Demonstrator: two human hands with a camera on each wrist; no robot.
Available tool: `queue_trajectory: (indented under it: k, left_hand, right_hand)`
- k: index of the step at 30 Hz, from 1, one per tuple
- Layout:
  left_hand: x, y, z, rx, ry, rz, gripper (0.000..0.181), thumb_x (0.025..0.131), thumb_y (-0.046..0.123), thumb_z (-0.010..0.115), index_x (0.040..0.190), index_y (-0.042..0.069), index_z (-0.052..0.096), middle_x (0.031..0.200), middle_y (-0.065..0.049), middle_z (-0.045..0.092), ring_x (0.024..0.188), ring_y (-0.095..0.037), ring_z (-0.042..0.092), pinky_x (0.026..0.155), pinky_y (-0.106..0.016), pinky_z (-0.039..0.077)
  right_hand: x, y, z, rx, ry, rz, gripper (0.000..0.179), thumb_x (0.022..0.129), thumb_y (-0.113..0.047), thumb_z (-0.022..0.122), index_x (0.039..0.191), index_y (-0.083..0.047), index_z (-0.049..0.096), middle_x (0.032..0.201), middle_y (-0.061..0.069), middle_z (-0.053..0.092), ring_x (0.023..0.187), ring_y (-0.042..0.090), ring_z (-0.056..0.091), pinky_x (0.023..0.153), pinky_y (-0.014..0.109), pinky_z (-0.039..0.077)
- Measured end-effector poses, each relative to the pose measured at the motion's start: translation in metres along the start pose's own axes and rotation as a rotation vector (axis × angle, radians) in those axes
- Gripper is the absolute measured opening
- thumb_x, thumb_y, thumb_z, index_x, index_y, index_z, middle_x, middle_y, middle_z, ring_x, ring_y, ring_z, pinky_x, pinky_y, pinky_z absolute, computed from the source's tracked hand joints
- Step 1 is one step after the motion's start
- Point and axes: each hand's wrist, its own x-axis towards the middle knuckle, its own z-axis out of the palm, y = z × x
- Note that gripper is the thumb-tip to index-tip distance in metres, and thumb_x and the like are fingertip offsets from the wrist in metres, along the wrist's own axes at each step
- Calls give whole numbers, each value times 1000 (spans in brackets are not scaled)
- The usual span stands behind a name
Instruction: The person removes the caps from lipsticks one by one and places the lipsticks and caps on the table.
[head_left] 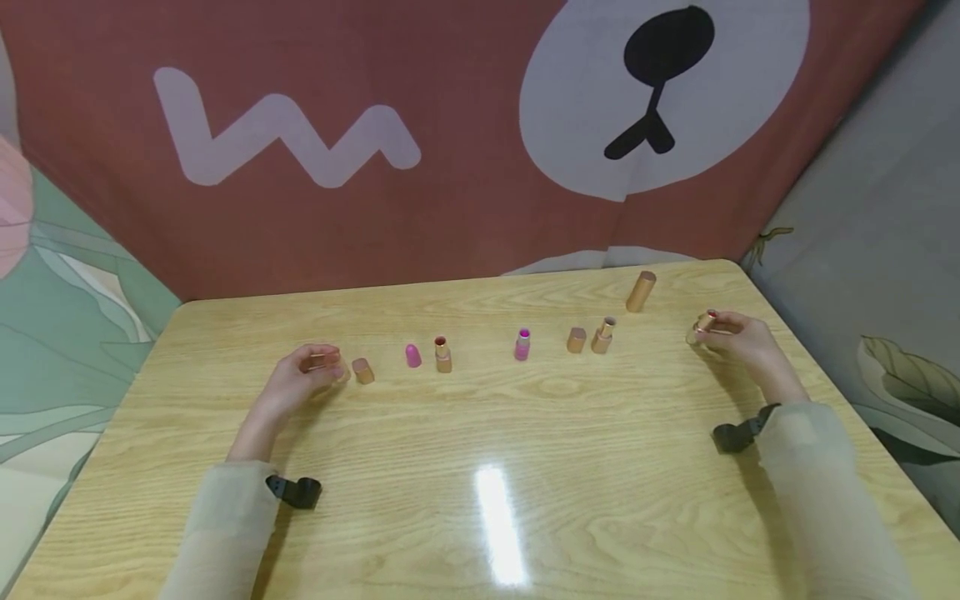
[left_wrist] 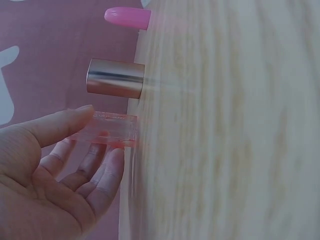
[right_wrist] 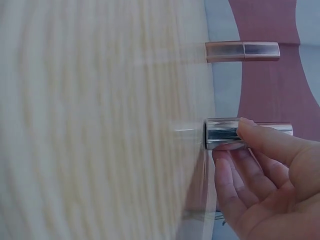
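Observation:
At the left, my left hand (head_left: 296, 379) holds a clear, pink-tinted cap (left_wrist: 112, 129) between thumb and fingers, its end at the tabletop. A rose-gold cap (head_left: 363, 371) stands just right of that hand, and a pink rounded cap (head_left: 413, 356) beyond it. On the far right, my right hand (head_left: 742, 337) pinches a shiny, uncapped lipstick (right_wrist: 222, 132) standing upright on the table. Nearest to this hand is a closed rose-gold lipstick (head_left: 641, 292), which stands behind and to its left.
Between the hands stand an open rose-gold lipstick (head_left: 443, 357), an open magenta lipstick (head_left: 522, 345), a short rose-gold cap (head_left: 576, 340) and another open lipstick (head_left: 602, 336). A printed cloth (head_left: 465, 217) hangs behind the wooden table (head_left: 390, 500).

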Motion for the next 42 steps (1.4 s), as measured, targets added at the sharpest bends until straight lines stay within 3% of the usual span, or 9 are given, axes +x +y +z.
queue_trajectory:
  k: [4,10,13,15,22,26,34,38,42]
  left_hand:
    - [1,1,1,-6,-3,-7,54,96,24,59,140,1,39,141,-22,45,115,-18,51,84,-14,47]
    - [0,1,2,-17,-7,-5,54,96,23,58,140,0,39,142,-22,45,106,-6,53,85,-16,48]
    - [-1,2,2,-28,-8,-6,53,96,22,58,140,0,39,142,-22,44,101,-1,52,85,-16,48]
    - [-1,2,2,-33,-3,-2,52,96,21,59,139,0,40,141,-22,45,97,5,49,84,-14,48]
    - [0,1,3,-45,5,8,51,95,21,60,137,-1,41,141,-22,45,97,7,49,82,-11,47]
    - [-1,0,3,-47,4,10,51,95,21,59,138,-1,41,141,-22,45,97,7,49,82,-11,48]
    - [-1,-1,3,-60,9,12,50,95,19,59,137,-3,41,141,-24,45,94,10,48,80,-10,47]
    - [-1,-1,3,-65,9,13,51,95,19,59,137,-3,41,140,-23,45,94,10,48,81,-11,48]
    - [0,0,3,-58,2,9,51,95,20,59,138,-2,40,141,-22,45,97,7,48,82,-11,48]
  right_hand:
    - [0,1,0,1,-18,0,29,91,-24,66,115,-14,54,79,-40,50,80,-22,44,69,2,39]
    - [-3,-2,-1,-101,-78,47,73,94,-35,60,145,8,30,102,-21,55,90,-15,40,72,4,37]
    - [-4,-3,-1,-92,-100,32,74,95,-32,58,145,10,26,95,-27,55,85,-19,40,71,5,39]
    - [-4,-4,-1,-74,-104,28,75,94,-30,59,145,11,24,83,-39,43,80,-21,41,70,5,39]
    - [-5,-7,-1,-68,-101,43,71,93,-29,62,142,10,29,81,-38,45,81,-19,40,70,6,40]
    - [-4,-7,-1,-76,-103,37,72,92,-33,63,143,6,29,93,-31,45,83,-18,42,72,7,40]
    - [-6,-12,-5,-54,-23,-59,58,93,-32,61,140,-5,38,95,-32,47,87,-18,44,74,7,42]
    - [-11,-23,-9,-35,18,-46,56,93,-39,60,140,-18,39,115,-21,48,110,-2,47,102,28,40]
    - [-15,-39,-12,-16,68,-34,60,91,-47,58,143,-25,38,133,-15,43,137,24,32,111,49,29]
